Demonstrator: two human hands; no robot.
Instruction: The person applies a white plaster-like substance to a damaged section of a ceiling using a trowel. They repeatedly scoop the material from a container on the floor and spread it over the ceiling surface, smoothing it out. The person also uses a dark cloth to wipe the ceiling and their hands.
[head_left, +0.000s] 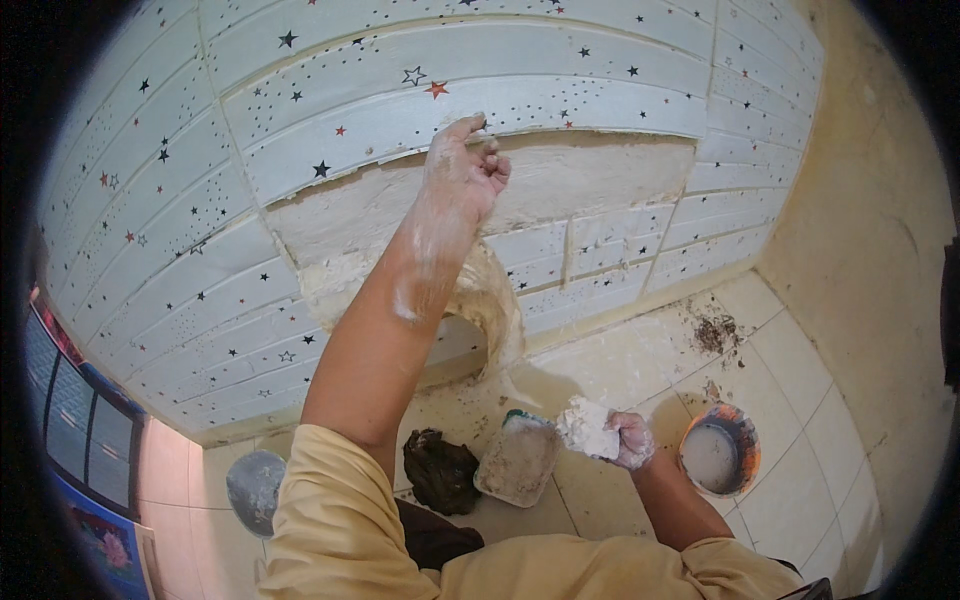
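Note:
My left hand [468,165], dusted white, is raised to the wall at the lower edge of the star-patterned wall covering [380,130]. One finger points up, the others curl; whatever they may pinch is too small to make out. Below that edge runs a bare plaster strip [590,175]. A loose piece of covering [490,305] curls down from the wall behind my forearm. Low on the right, my right hand [632,440], also whitened, is closed around a lump of white putty [587,428]. Whether a blade lies under the putty is unclear.
On the tiled floor [600,495] stand a dusty rectangular tub [517,462], a dark crumpled bag or cloth [440,472], and a bucket [745,455] with greyish liquid. A grey basin [256,490] is at the left. Dark debris [715,335] lies near the right corner.

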